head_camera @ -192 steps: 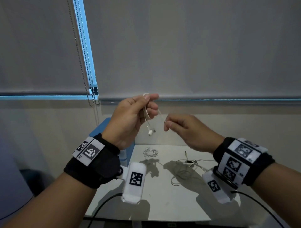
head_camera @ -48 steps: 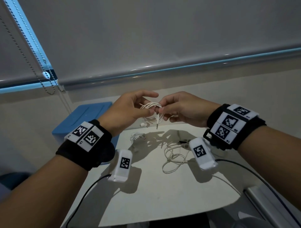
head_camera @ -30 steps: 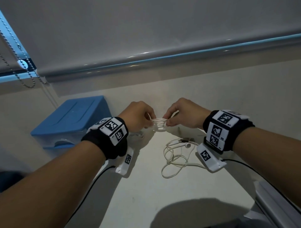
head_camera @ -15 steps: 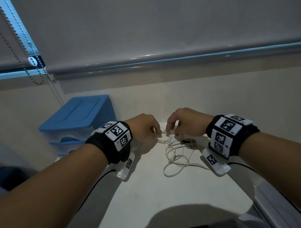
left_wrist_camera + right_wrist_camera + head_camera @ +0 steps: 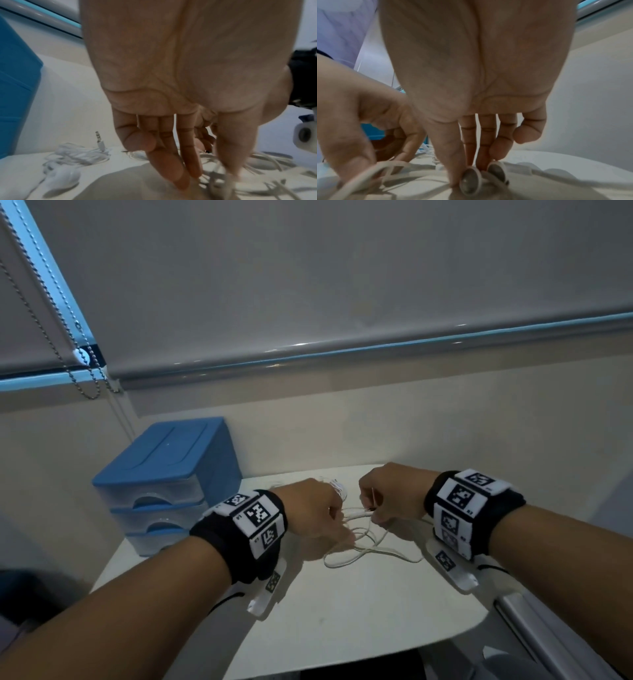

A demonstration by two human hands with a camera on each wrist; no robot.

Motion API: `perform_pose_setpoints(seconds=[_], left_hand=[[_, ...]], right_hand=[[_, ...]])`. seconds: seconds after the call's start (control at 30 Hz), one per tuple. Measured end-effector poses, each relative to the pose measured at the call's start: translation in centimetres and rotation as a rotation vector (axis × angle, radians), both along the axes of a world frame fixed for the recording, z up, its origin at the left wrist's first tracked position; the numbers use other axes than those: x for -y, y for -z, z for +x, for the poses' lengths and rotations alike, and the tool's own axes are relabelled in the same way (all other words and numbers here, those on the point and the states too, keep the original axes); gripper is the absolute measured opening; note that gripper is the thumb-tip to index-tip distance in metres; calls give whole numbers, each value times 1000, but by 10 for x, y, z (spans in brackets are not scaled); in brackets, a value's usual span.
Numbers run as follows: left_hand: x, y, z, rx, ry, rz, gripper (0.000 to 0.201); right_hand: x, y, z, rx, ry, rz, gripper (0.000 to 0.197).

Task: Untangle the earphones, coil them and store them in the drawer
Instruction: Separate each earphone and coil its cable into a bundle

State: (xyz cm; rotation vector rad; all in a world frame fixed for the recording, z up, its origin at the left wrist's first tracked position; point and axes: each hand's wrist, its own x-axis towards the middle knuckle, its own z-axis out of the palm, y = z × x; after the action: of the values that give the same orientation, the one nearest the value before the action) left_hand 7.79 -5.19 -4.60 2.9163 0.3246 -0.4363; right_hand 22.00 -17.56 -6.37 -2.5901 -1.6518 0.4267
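I work over the white tabletop (image 5: 359, 604), and I take the blue plastic drawer unit (image 5: 164, 474) at its far left corner as my landmark. To the right of that unit, both hands sit low on a loose tangle of white wired earphones (image 5: 363, 542), presumably so the cord lies slack while I find its ends.

My right hand (image 5: 390, 494), the farther of the two from the drawers, pinches the pair of round earbuds (image 5: 481, 177) between thumb and fingertips against the tabletop; I judge that gives me a fixed end to start untangling from. My left hand (image 5: 311, 511), nearer the drawers, reaches down with fingers extended into the loops; the wrist view is blurred there, so I cannot tell whether it actually grips a strand.

Between the left hand and the drawer unit lies a second, already bundled set of white earphones (image 5: 77, 154), its jack plug (image 5: 99, 140) sticking up, parked close to the drawers for storing. All the drawers look closed.
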Motion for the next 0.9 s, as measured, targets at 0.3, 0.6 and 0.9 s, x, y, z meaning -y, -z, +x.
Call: perform_pose_setpoints(seconds=[0.3,0.6,0.9], left_hand=[[-5,-22,-20,332,2,-101,13],[-4,-53,-44,749,-172,-627,16],[-4,-57,-66,800,-244,-797,16]], right_hand=[[18,-15,-4,-191,51,200,17],[28,-28,-11,-316,46,264,19],[40,-64,-11,-837,125,651,23]])
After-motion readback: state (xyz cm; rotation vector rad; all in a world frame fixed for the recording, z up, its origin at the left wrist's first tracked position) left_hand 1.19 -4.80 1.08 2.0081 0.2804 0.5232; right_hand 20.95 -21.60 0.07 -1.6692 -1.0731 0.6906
